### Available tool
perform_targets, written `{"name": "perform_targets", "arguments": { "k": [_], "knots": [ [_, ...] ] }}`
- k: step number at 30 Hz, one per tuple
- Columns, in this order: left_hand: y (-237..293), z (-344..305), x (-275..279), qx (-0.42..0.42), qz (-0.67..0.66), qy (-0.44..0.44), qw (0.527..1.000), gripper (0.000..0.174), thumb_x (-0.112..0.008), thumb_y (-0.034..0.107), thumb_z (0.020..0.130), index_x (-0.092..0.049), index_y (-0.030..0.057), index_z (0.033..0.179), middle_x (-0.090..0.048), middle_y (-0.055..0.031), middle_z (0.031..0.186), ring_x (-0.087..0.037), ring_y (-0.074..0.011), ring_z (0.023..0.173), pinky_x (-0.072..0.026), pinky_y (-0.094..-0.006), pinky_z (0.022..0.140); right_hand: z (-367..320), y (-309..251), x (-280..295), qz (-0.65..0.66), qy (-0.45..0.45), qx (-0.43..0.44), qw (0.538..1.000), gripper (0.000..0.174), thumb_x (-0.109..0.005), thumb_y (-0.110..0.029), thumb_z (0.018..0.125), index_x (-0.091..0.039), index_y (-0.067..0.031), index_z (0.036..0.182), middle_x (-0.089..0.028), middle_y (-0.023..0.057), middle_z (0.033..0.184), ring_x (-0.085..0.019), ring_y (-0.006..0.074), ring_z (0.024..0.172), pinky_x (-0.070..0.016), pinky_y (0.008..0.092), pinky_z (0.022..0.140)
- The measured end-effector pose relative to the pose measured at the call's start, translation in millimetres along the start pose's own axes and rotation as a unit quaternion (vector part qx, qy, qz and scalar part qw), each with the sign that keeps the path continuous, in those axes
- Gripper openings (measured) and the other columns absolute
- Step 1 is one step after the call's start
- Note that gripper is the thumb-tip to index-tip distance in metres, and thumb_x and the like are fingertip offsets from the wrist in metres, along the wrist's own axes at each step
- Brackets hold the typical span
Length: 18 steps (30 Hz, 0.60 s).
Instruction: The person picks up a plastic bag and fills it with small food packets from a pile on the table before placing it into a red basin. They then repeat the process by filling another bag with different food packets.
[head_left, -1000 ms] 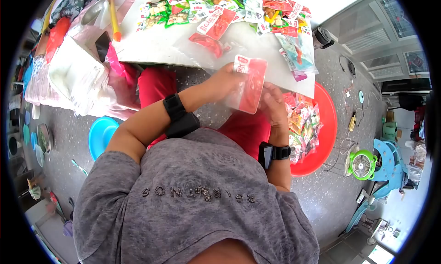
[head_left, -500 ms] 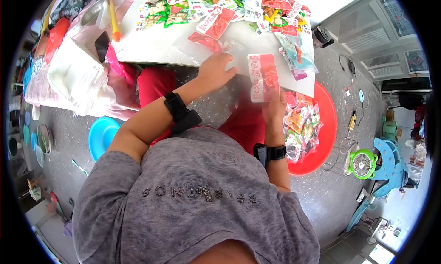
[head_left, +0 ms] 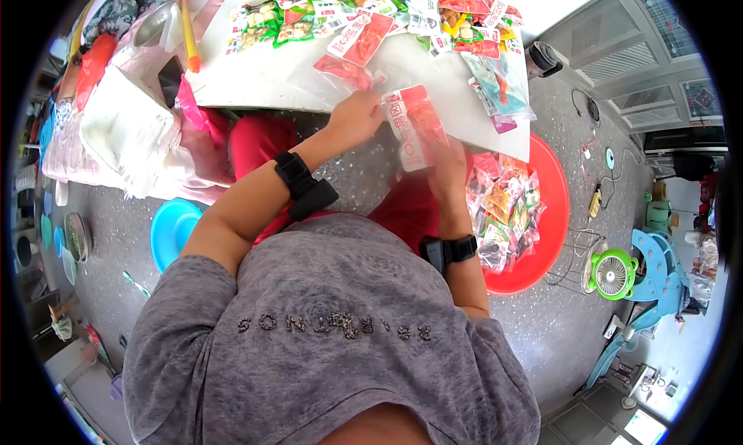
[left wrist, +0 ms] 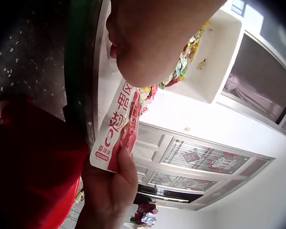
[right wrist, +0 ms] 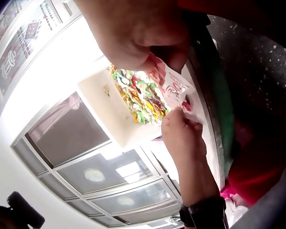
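Note:
A flat red-and-white packet [head_left: 416,128] hangs tilted in front of the table edge. My right hand [head_left: 450,170] grips its lower end, the thumb lying on the red side in the left wrist view. At the packet's upper corner, my left hand [head_left: 356,120] pinches the edge with curled fingers, seen best in the right wrist view [right wrist: 183,138]. Just beyond the left hand, a similar packet [head_left: 361,39] and a clear bag with red contents [head_left: 343,71] lie on the white table [head_left: 271,81].
Many colourful packets [head_left: 325,8] are piled at the back of the table. A bluish clear bag [head_left: 503,89] lies at its right corner. Right of my legs stands a red basin [head_left: 551,213] holding more packets; a blue basin [head_left: 174,230] is on the left.
My left hand let go of the packet, moved away left, then came to its upper corner. My right hand took its lower end and has moved it left, tilting it.

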<state>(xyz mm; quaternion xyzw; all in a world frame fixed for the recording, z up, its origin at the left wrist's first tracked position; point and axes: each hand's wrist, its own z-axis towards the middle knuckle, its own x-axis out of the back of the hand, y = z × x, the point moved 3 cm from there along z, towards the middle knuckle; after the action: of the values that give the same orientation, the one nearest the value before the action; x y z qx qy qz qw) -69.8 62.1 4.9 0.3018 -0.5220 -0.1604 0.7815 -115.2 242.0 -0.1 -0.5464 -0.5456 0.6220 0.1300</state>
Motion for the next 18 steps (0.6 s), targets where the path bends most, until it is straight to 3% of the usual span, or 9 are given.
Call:
{"name": "perform_targets", "arguments": {
  "k": [6,9,12,15,18],
  "knots": [
    [28.1,-0.4,13.0,-0.039,0.07,-0.02,0.997,0.011,-0.045,0.015,0.074,-0.047,0.004,0.075,-0.052,-0.0134,0.076,-0.051,-0.0312,0.071,-0.0418,-0.0399,0.06,16.5,8.8,-16.6,-0.027,-0.012,-0.111,0.993,0.021,-0.044,0.002,0.075,-0.049,0.0047,0.096,-0.056,0.013,0.09,-0.056,0.0183,0.081,-0.045,0.0269,0.071],
    [33.8,-4.7,15.9,-0.048,0.074,-0.028,0.996,0.011,-0.045,0.015,0.074,-0.047,0.0045,0.074,-0.051,-0.0127,0.076,-0.052,-0.031,0.069,-0.0421,-0.0402,0.058,27.4,-1.5,-39.1,-0.086,-0.068,-0.071,0.991,0.019,-0.046,-0.001,0.075,-0.049,0.0039,0.094,-0.057,0.0112,0.085,-0.055,0.0167,0.076,-0.0444,0.0262,0.068],
    [42.8,-10.6,21.7,-0.056,0.065,-0.018,0.996,0.01,-0.045,0.015,0.074,-0.046,0.005,0.075,-0.051,-0.0122,0.075,-0.052,-0.0307,0.068,-0.0421,-0.0402,0.057,37.7,-12.4,-62.4,-0.234,-0.079,-0.117,0.962,0.019,-0.048,-0.006,0.075,-0.05,0.0029,0.091,-0.056,0.0086,0.08,-0.054,0.0145,0.07,-0.0438,0.0254,0.062],
    [34.7,-12.4,20.6,-0.059,0.047,0.011,0.997,0.01,-0.046,0.015,0.074,-0.046,0.0053,0.076,-0.051,-0.012,0.075,-0.052,-0.0303,0.068,-0.0418,-0.04,0.057,56.7,10.1,-63.2,-0.215,-0.081,-0.046,0.972,0.018,-0.049,-0.011,0.075,-0.052,0.0005,0.089,-0.054,0.0047,0.075,-0.051,0.0121,0.063,-0.0415,0.0235,0.054],
    [30.6,-15.0,25.8,-0.069,0.031,0.025,0.997,0.01,-0.046,0.016,0.074,-0.046,0.0054,0.076,-0.05,-0.0119,0.075,-0.052,-0.03,0.067,-0.0415,-0.0399,0.056,45.4,-1.8,-68.0,-0.377,-0.154,-0.078,0.91,0.018,-0.048,-0.012,0.075,-0.053,-0.0012,0.088,-0.053,0.0017,0.073,-0.049,0.0104,0.059,-0.0392,0.021,0.05]
  ]
}}
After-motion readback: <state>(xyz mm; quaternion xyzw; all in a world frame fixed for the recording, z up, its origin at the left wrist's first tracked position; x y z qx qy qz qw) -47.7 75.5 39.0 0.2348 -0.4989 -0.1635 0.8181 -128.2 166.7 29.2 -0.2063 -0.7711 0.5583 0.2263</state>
